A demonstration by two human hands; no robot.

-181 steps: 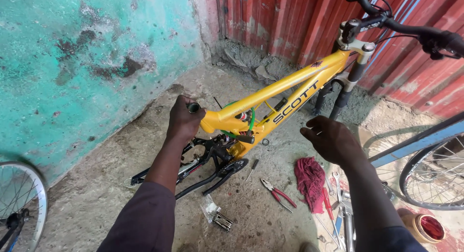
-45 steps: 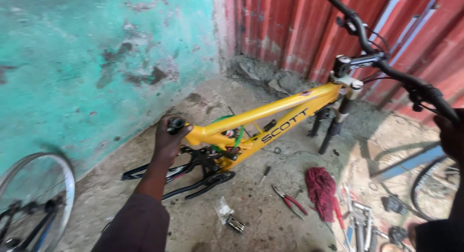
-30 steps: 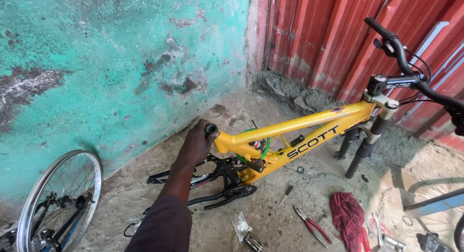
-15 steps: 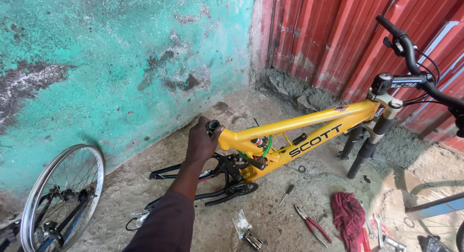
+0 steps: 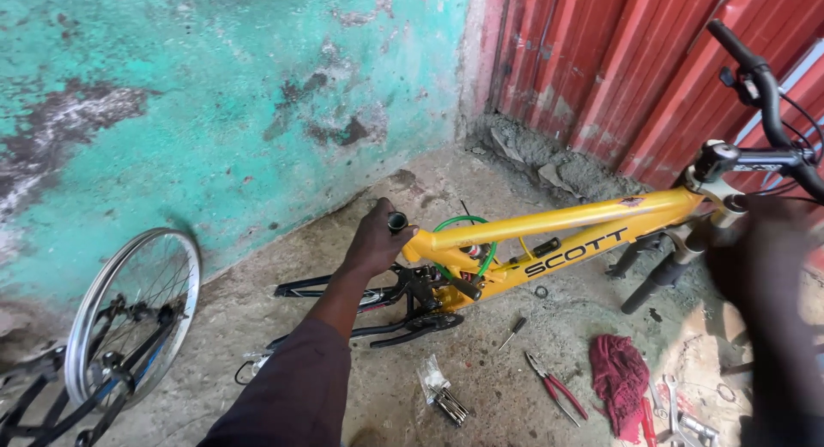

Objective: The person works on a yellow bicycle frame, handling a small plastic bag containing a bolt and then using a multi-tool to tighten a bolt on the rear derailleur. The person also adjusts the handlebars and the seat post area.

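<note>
Against the turquoise wall (image 5: 215, 95), the yellow bike frame (image 5: 558, 232) stands on concrete. The left hand (image 5: 373, 241) stays curled around its seat tube; the blurred right hand (image 5: 764, 258) has reappeared by the fork, fingers unreadable.

The bicycle frame (image 5: 549, 241) stands between the wheel (image 5: 129, 314) at left and the rag (image 5: 620, 380), with pliers (image 5: 556, 394) before it.

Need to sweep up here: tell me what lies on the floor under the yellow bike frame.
Under the frame: a screwdriver, pliers, a red rag and a small ring. The left hand and cranks hide the floor beneath them.
</note>
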